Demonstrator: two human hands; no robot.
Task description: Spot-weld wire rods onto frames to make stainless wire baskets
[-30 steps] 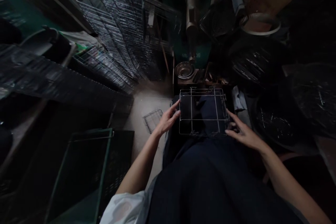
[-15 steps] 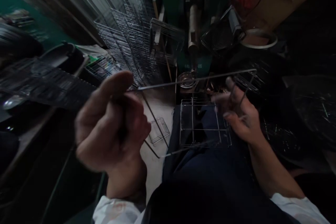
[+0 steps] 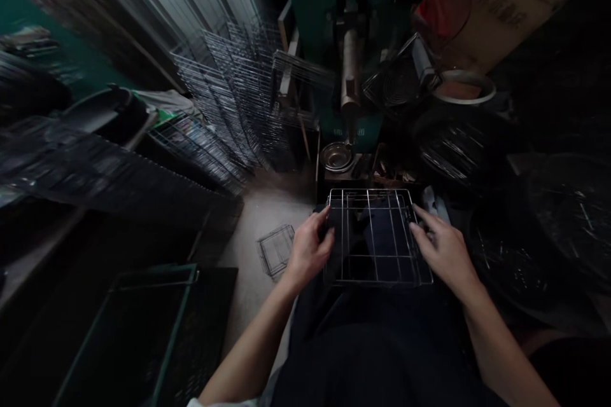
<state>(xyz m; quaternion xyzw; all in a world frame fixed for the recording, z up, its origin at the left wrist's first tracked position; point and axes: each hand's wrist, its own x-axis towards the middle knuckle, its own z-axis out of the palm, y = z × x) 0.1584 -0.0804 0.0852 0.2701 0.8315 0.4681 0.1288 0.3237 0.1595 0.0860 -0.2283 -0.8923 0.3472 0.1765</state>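
Note:
A rectangular wire rack point(image 3: 375, 257) with thin crossing bars rests across my lap. On its left edge, my left hand point(image 3: 308, 248) is closed, with thumb and forefinger pinching the wire. My right hand point(image 3: 443, 251) grips the right edge in much the same way, its fingertips near the far corner. Just beyond the rack stands a green machine point(image 3: 351, 70) with a metal arm pointing down. Below that arm sits a small stack of round metal dishes point(image 3: 337, 156).
Another wire frame point(image 3: 277, 251) lies on the floor to the left. Tall stacks of wire grids point(image 3: 229, 76) lean behind it. Dark round tubs with metal pieces point(image 3: 449, 146) stand at the right, near a cardboard box point(image 3: 496, 6). A green-edged frame point(image 3: 176, 324) is at lower left.
The wire frame that my left hand held up has come down onto the rack on my lap. My left hand moved down and right; my right hand closed on the right edge.

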